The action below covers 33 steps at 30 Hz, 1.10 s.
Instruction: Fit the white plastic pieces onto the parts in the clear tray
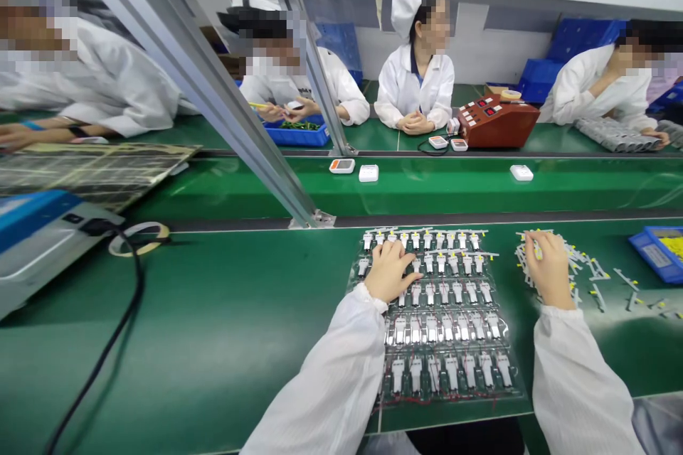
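Note:
My left hand (389,271) rests on the upper left part of a clear plastic tray (368,341), its thumb apart from the other fingers. Rows of small white parts (451,372) with thin red wires lie in the tray. Thin white strips with yellow ends (459,253) lie across its top two rows. To the right, my right hand (551,266) is over a loose pile of the same kind of strips (579,259). Its fingers are curled in, and what they hold, if anything, is hidden.
A blue bin (659,263) with yellow pieces stands at far right. On the left are a roll of tape (136,240), a black cable (114,341) and a machine (48,249). A metal post (213,92) slants across. Several co-workers sit beyond the green conveyor (427,192).

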### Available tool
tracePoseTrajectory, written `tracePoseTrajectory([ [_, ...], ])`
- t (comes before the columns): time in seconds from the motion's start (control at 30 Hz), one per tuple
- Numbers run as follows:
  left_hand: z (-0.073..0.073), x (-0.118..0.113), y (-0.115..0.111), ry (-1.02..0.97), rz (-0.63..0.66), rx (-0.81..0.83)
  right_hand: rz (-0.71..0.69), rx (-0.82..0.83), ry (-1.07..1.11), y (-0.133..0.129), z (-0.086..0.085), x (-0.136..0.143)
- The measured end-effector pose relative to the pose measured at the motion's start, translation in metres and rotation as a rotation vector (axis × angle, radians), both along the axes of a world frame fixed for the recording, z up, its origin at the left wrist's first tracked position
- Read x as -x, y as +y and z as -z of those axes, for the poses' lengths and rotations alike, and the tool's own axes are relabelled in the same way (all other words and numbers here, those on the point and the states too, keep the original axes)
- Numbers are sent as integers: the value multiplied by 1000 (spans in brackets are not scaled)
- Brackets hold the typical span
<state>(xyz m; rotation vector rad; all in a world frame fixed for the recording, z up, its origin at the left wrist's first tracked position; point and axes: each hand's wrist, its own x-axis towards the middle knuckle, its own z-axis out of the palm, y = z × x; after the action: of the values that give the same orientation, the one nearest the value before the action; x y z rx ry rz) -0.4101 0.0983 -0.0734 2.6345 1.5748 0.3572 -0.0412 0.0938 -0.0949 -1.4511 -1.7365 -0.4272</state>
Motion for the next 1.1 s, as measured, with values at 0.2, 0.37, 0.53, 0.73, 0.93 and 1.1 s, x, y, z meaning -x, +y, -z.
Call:
tracePoseTrajectory([
  [0.2, 2, -4, 1, -31, -39, 56, 166, 236, -174, 4, 17, -12],
  [0.37, 3, -3, -1, 3, -38, 29, 294, 307, -153, 2, 27, -9],
  [0.53, 5, -1, 3, -25, -32, 52, 260, 229, -104, 1, 28, -6],
  [0.73, 3, 2, 5, -111, 35, 14, 56, 126, 219, 5, 17, 0],
  [0.93, 0, 3, 4, -114, 31, 2, -74, 194, 743, 1, 6, 22],
  [1.1, 2, 2, 3, -82, -6, 8, -236, 268, 883, -2, 4, 42],
])
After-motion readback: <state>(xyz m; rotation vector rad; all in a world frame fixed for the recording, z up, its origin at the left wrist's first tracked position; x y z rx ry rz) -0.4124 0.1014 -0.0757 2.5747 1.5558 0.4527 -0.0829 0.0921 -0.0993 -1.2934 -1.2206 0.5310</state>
